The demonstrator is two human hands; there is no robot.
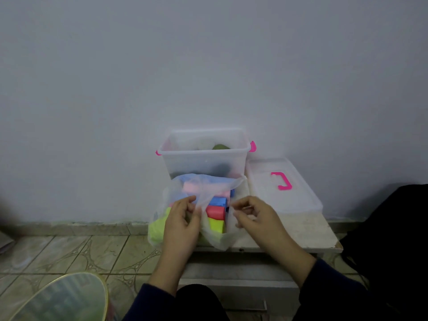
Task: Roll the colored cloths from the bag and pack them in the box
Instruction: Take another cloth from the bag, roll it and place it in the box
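Note:
A thin clear plastic bag (217,237) stands on a small white table (308,230), stuffed with folded colored cloths: pink (192,187), blue (217,201), red (215,212) and yellow-green (216,224). My left hand (183,221) pinches the bag's left rim with thumb and fingers. My right hand (252,215) pinches the right rim, fingers curled. Behind the bag stands a clear plastic box (203,156) with pink latches; some dark and green cloth shows inside it.
The box's clear lid (282,188) with a pink handle lies to the right on the table. A plain wall rises right behind. A round mirror (62,297) lies on the tiled floor at bottom left, a dark bag (393,228) at right.

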